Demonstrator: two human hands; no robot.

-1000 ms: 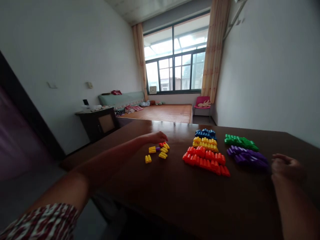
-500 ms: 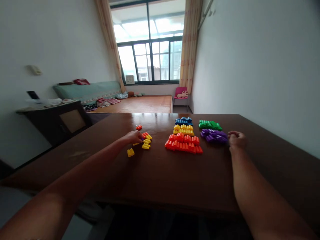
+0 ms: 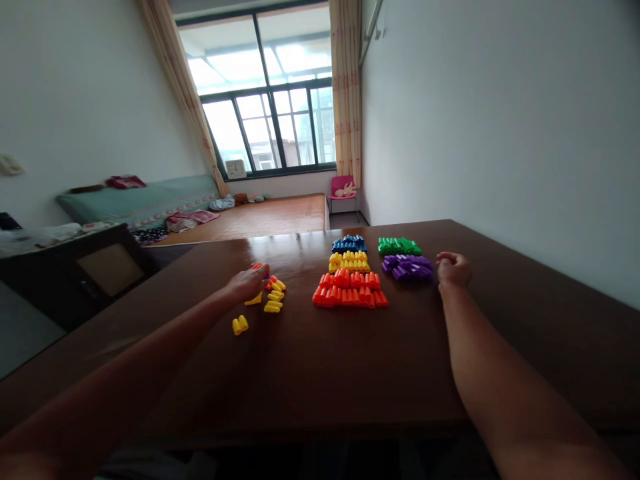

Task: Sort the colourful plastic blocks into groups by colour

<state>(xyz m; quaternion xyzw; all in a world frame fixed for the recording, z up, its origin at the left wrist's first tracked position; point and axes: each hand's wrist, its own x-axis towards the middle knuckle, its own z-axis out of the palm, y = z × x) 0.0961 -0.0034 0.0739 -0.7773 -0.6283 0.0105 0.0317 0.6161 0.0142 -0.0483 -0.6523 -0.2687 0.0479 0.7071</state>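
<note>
My left hand (image 3: 246, 284) reaches over a small loose group of plastic pieces on the left, its fingers pinched at a purple plastic piece (image 3: 267, 277) that they partly hide. Around it lie yellow pieces (image 3: 273, 301), an orange piece (image 3: 257, 265) and, nearer me, one more yellow piece (image 3: 240, 325). My right hand (image 3: 454, 270) rests on the table, closed in a loose fist with nothing visible in it. Just left of it is a pile of purple pieces (image 3: 407, 267).
Sorted piles stand mid-table: orange pieces (image 3: 350, 290), yellow pieces (image 3: 349, 261), blue pieces (image 3: 349, 244) and green pieces (image 3: 399, 246). The brown table (image 3: 320, 367) reaches toward a bed (image 3: 285, 215). A dark cabinet (image 3: 75, 273) stands left, a pink chair (image 3: 343, 187) beyond.
The view has turned to the right and tilted, so everything appears farther left. My left hand stays at the loose pieces; my right hand keeps its place beside the purple pile.
</note>
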